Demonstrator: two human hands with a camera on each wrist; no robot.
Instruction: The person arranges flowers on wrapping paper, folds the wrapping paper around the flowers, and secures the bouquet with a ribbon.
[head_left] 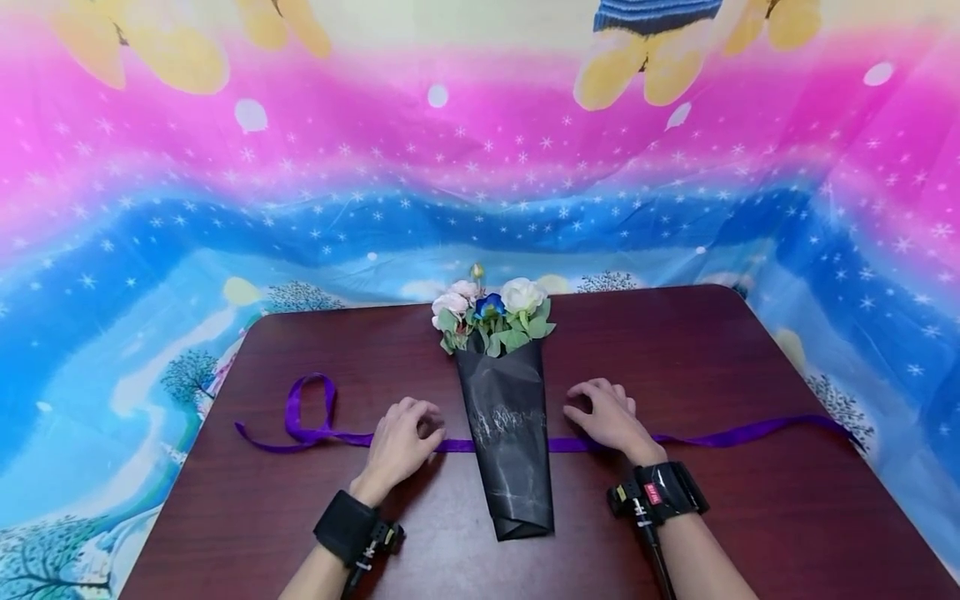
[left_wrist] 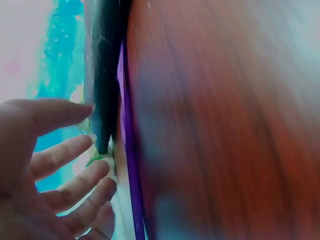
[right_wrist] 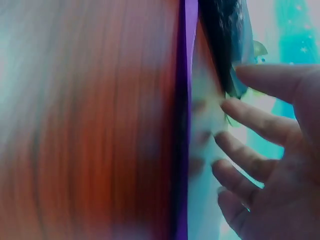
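From my remote seat I see a glossy, dark red-brown, wood-grained table [head_left: 667,358] with rounded far corners. On it, a black-paper-wrapped flower bouquet [head_left: 506,417] lies across a long purple satin ribbon [head_left: 731,436], looped at left, reaching the right edge.

Bouquet [head_left: 506,408] on table [head_left: 675,358], ribbon [head_left: 572,445] running beneath it left to right, backdrop [head_left: 480,179] behind.

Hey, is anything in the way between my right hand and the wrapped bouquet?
Nothing visible blocks your right hand from the wrapped bouquet: bare tabletop shows between them, and the purple ribbon there runs low.
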